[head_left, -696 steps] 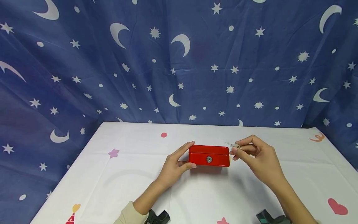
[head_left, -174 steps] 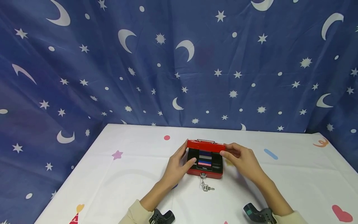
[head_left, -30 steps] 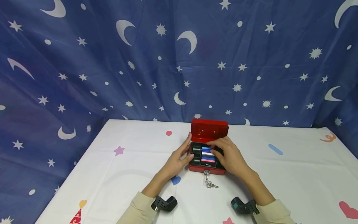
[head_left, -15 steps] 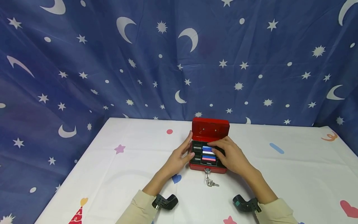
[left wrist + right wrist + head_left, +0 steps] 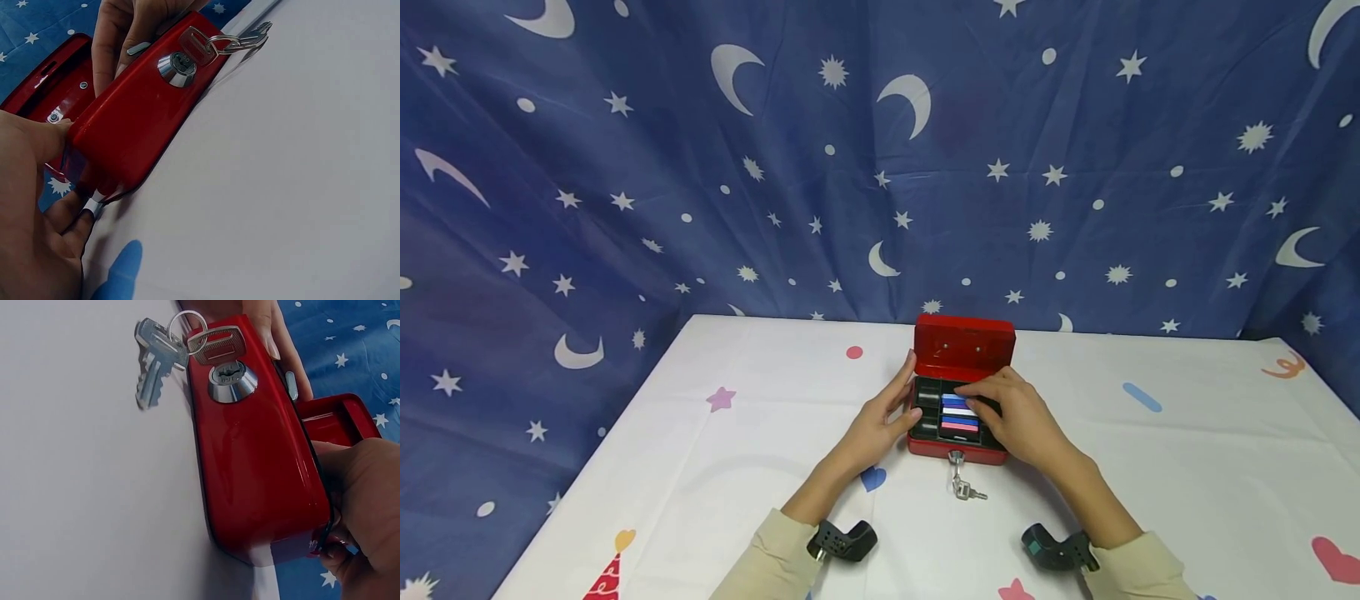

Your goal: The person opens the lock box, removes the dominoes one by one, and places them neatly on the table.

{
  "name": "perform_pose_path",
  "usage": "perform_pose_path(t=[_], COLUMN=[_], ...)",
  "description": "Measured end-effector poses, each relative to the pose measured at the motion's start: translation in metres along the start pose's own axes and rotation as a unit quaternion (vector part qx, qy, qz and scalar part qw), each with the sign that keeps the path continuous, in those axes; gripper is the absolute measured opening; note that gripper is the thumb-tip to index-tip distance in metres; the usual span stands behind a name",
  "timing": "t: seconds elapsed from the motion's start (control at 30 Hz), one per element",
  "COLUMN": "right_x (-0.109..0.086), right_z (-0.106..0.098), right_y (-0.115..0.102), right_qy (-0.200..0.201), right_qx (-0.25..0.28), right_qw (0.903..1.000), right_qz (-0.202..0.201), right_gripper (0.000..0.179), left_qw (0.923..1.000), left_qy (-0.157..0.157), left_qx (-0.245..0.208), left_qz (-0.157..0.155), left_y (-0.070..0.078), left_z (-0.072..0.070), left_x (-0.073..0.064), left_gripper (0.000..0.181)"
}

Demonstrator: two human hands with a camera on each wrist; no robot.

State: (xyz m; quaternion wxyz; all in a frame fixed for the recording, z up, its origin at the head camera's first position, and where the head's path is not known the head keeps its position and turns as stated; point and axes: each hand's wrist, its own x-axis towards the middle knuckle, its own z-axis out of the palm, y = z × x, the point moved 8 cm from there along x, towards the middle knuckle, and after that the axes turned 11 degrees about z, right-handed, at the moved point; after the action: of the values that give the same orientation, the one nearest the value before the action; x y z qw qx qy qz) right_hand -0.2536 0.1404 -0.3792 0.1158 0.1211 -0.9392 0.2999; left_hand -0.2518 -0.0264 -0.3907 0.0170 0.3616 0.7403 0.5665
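A small red cash box stands on the white table with its lid raised. Coloured strips in blue, purple, white and pink lie in the middle of its black tray. My left hand holds the box by its left wall, thumb over the rim and fingers outside. Over the tray my right hand bends in, index finger and thumb pinching the strips at their far end; its other fingers are partly hidden. One key sits in the front lock, and a second key hangs from their ring.
White cloth with printed shapes, such as a blue heart, covers the table. A dark blue curtain with moons and stars hangs behind. Each wrist wears a black camera mount.
Earliest, the box was shut and my right hand held the keys; then both hands lifted the lid. Now the lid stands raised. Over the last second my right fingers shift only slightly at the strips.
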Motion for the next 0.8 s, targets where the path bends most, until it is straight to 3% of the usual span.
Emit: perform_pose_path(t=[0.8], right_x=[-0.0024], right_z=[-0.0087], right_y=[-0.0049], right_qy=[0.071], right_qx=[0.015], right_qw=[0.9972], right_qz=[-0.019], right_gripper=[0.025], left_qw=[1.0000], left_qy=[0.001], left_qx=[-0.004], left_qz=[0.003], left_y=[0.0008], left_z=[0.0012], left_x=[-0.0005], left_gripper=[0.069])
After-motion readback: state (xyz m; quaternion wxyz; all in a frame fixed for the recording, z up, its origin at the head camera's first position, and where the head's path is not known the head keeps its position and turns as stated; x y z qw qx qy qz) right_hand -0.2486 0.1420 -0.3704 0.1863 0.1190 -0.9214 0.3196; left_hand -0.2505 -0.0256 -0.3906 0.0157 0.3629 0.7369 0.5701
